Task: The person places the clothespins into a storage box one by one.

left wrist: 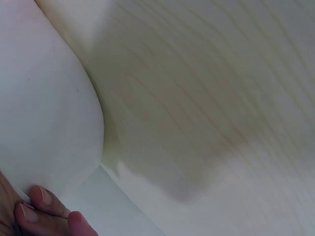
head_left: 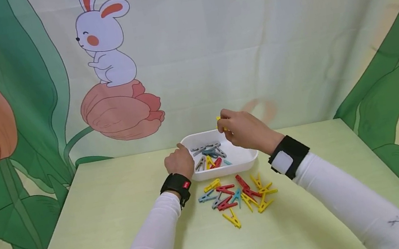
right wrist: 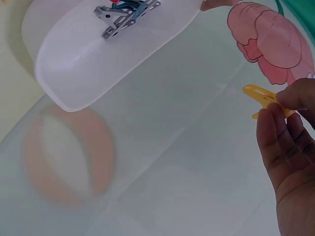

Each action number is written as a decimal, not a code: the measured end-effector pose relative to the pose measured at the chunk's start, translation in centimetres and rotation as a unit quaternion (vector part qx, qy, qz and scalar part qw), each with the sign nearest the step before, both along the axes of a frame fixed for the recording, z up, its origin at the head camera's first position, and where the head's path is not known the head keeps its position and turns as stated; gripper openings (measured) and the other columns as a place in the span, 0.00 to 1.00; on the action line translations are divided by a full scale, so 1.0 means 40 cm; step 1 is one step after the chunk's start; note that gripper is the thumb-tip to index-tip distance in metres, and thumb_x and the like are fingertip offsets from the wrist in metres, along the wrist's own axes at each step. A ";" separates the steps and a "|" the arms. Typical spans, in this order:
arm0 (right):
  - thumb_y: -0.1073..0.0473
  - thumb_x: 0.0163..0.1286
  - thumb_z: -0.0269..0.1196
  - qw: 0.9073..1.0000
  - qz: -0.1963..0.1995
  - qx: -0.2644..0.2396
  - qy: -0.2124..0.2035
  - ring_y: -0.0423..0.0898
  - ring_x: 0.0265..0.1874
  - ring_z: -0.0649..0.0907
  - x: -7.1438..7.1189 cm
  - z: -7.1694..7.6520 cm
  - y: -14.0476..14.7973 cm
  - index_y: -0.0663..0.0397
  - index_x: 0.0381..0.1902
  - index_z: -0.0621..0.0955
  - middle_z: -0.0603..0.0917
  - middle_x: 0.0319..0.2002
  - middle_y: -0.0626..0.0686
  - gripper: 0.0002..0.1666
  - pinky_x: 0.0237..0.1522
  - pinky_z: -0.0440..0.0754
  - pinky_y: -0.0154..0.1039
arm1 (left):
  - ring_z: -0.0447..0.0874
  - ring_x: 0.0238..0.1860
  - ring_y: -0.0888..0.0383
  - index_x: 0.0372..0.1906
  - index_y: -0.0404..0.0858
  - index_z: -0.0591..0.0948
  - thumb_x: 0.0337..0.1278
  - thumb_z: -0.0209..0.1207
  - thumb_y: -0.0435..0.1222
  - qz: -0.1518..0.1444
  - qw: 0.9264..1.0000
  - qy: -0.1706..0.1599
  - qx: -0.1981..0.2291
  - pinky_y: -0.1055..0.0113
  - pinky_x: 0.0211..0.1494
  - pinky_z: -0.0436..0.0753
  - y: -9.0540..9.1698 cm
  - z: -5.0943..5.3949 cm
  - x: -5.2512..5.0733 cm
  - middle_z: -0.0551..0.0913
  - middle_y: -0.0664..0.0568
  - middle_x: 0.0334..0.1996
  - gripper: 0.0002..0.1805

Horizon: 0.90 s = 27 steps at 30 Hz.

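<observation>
My right hand [head_left: 242, 130] is raised over the back right rim of a white plastic tray [head_left: 227, 171]. Between its thumb and fingertips it pinches a yellow clothespin [right wrist: 266, 97], which shows plainly in the right wrist view. At the tray's left end, my left hand [head_left: 180, 163] grips the rim; in the left wrist view its fingers [left wrist: 47, 216] lie against the white wall. Inside the tray, grey clothespins [head_left: 200, 164] lie mostly on the left with a few yellow, red and blue ones.
In front of the tray several loose clothespins [head_left: 226, 203] in red, yellow, blue and grey are spread on the pale table [head_left: 124, 243]. Behind the table hangs a printed cloth [head_left: 188, 56] with a rabbit and tulips.
</observation>
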State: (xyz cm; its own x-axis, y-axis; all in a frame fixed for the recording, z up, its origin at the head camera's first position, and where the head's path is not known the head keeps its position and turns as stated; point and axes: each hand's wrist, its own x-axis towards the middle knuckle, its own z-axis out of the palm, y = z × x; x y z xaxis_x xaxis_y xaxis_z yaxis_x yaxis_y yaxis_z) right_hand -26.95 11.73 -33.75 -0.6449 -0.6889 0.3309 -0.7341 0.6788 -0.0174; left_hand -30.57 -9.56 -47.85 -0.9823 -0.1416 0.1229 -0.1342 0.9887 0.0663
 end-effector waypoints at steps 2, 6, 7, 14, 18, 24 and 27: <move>0.66 0.64 0.65 1.000 -0.003 0.003 -0.010 0.47 0.29 0.80 -0.013 -0.001 -0.006 0.52 0.38 0.85 0.79 0.38 0.52 0.06 0.34 0.80 0.35 | 0.86 0.31 0.49 0.70 0.32 0.68 0.70 0.51 0.41 0.000 1.000 0.000 0.002 0.58 0.36 0.82 0.001 0.000 0.001 0.88 0.44 0.37 0.29; 0.66 0.64 0.63 0.999 -0.009 0.012 -0.030 0.47 0.31 0.81 -0.038 -0.009 -0.018 0.52 0.38 0.85 0.79 0.38 0.52 0.06 0.36 0.81 0.37 | 0.87 0.31 0.49 0.70 0.32 0.68 0.70 0.51 0.41 0.001 1.000 0.001 0.003 0.58 0.36 0.82 0.002 0.001 0.003 0.88 0.44 0.37 0.29; 0.66 0.64 0.63 0.999 -0.011 0.012 -0.035 0.47 0.31 0.81 -0.044 -0.012 -0.021 0.52 0.38 0.85 0.79 0.38 0.52 0.06 0.37 0.81 0.37 | 0.87 0.31 0.49 0.70 0.32 0.68 0.69 0.51 0.42 0.001 1.000 0.002 0.003 0.58 0.36 0.82 0.002 0.001 0.003 0.88 0.44 0.37 0.29; 0.66 0.64 0.64 0.996 -0.045 0.023 -0.077 0.48 0.33 0.80 -0.086 -0.045 -0.037 0.52 0.38 0.85 0.80 0.38 0.52 0.07 0.39 0.81 0.38 | 0.86 0.30 0.48 0.68 0.31 0.70 0.68 0.52 0.40 -0.004 1.000 0.029 0.002 0.56 0.35 0.82 -0.003 -0.006 0.001 0.87 0.44 0.34 0.28; 0.65 0.64 0.64 0.994 -0.060 0.037 -0.086 0.48 0.33 0.80 -0.103 -0.068 -0.042 0.52 0.38 0.85 0.80 0.37 0.52 0.06 0.39 0.81 0.39 | 0.87 0.30 0.47 0.68 0.31 0.70 0.68 0.52 0.39 -0.004 0.999 0.031 0.007 0.56 0.35 0.82 -0.004 -0.007 0.003 0.88 0.43 0.34 0.27; 0.64 0.63 0.65 0.991 -0.082 0.035 -0.099 0.48 0.34 0.80 -0.127 -0.097 -0.042 0.52 0.39 0.86 0.80 0.37 0.51 0.07 0.39 0.81 0.41 | 0.87 0.31 0.48 0.68 0.31 0.70 0.68 0.53 0.40 -0.003 1.000 0.020 0.006 0.56 0.36 0.83 -0.004 -0.007 0.002 0.88 0.43 0.34 0.28; 0.63 0.63 0.65 0.989 -0.094 0.040 -0.110 0.48 0.34 0.80 -0.135 -0.109 -0.041 0.51 0.39 0.86 0.81 0.37 0.51 0.07 0.39 0.81 0.41 | 0.87 0.31 0.48 0.69 0.32 0.70 0.68 0.53 0.40 -0.003 1.000 0.019 0.004 0.57 0.37 0.82 -0.002 -0.004 -0.001 0.88 0.44 0.34 0.28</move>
